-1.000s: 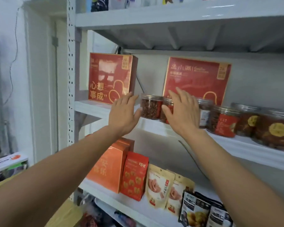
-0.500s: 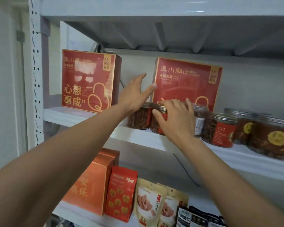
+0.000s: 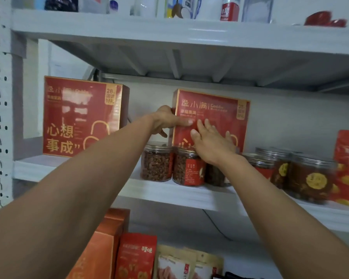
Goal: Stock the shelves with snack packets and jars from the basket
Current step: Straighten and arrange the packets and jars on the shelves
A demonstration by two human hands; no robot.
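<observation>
Gripping red box (image 3: 220,113) at its 9 o'clock edge, left hand (image 3: 165,121) is curling round it; right hand (image 3: 212,146) is pressing straight fingers on its front.

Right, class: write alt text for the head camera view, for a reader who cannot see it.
A person's left hand grips the left edge of a red gift box standing behind clear snack jars on a white shelf, while the right hand presses flat on its front.
</observation>
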